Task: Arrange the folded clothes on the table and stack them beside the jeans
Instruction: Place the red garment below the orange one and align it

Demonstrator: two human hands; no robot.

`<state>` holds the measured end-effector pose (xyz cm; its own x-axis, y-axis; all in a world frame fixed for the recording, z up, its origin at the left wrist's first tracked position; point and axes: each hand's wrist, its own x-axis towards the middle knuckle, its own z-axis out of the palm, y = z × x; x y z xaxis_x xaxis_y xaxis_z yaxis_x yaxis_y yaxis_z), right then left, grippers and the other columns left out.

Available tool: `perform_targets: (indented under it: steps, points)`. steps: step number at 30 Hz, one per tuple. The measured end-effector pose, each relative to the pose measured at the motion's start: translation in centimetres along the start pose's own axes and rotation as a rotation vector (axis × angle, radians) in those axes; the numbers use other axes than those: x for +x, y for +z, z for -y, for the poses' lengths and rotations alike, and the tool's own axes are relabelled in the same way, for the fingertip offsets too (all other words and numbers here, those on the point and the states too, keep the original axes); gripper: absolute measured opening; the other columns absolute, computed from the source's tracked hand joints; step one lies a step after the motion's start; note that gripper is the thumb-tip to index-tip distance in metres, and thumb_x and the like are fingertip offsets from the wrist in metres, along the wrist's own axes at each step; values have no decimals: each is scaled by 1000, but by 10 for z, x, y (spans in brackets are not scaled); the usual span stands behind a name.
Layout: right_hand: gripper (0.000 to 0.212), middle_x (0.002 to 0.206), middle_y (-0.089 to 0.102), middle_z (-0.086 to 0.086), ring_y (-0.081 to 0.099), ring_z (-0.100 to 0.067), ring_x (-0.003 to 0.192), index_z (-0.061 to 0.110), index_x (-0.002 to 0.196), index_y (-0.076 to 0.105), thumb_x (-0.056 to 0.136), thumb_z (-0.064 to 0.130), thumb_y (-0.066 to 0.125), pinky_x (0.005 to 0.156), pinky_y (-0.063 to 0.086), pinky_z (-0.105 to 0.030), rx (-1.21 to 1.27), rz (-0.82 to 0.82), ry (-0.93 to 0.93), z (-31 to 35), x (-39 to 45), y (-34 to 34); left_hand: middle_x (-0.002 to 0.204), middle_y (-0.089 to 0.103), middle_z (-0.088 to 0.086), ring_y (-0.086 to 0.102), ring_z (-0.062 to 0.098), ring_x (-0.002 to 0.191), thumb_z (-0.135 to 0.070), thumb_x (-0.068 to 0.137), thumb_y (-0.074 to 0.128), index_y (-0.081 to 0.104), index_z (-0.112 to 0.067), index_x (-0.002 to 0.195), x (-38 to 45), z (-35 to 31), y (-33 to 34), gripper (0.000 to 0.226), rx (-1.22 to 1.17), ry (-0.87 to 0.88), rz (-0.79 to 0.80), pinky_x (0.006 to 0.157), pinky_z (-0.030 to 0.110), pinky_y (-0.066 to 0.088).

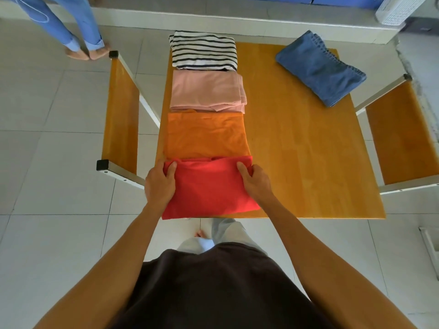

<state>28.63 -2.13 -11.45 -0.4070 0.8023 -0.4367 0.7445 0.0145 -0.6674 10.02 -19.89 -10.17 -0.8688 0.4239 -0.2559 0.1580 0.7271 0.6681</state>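
Folded clothes lie in a row along the left side of the wooden table [297, 150]: a black-and-white striped top [204, 51] farthest, then a pink garment [206, 91], an orange one [206, 135], and a red one [209, 188] at the near edge. Folded jeans [319, 67] lie at the far right corner. My left hand [160, 181] grips the red garment's left edge and my right hand [253, 180] grips its right edge, fingers curled over the cloth.
Wooden benches with white metal frames flank the table on the left [120, 115] and right [401, 136]. Another person's legs in blue trousers [78, 32] stand at the far left on the tiled floor. A white basket [396, 10] sits far right.
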Motion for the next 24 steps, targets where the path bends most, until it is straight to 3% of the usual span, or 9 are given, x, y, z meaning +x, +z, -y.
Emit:
perform_targets:
  steps: [3,6,12,19,22,24]
  points:
    - [54,77,57,2,56,-24,77,14,85,54,91,68,52,66,37,-34,-39,-64,4,-3,0,3,125,65,10,61,34,115,-45,102,40,56,-13,126,1,2,-3,43,-35,-51,-30,101,53,47]
    - [53,73,56,1,56,-25,74,17,79,50,89,69,53,64,39,-35,-60,-94,-21,-3,1,5,122,65,8,61,28,109,-45,99,51,59,-14,122,-1,3,-5,39,-143,-138,-72,98,47,47]
    - [59,77,61,2,56,-17,70,17,85,55,81,77,57,59,43,-34,-38,-119,-25,-4,2,4,117,61,1,54,19,99,-44,90,65,58,-17,122,-3,-5,-5,42,-524,-412,-91,88,37,46]
    - [49,73,61,-1,63,-29,76,22,70,49,95,64,49,61,43,-34,-69,-173,-28,-6,3,8,122,64,6,60,26,110,-46,97,53,58,-16,123,3,8,-3,40,-334,-351,-144,89,38,49]
    - [46,90,68,-4,66,-31,88,20,94,60,93,65,51,70,54,-40,-89,-217,4,-3,-2,9,124,62,5,60,26,112,-47,100,45,53,-19,124,-1,5,-3,39,-238,-259,-232,91,41,50]
    - [49,112,64,-8,62,-30,100,22,117,56,91,63,56,78,53,-41,-153,-293,-6,3,-10,7,131,58,5,56,26,119,-45,101,41,52,-20,126,-7,4,-1,36,-68,-44,-305,98,47,50]
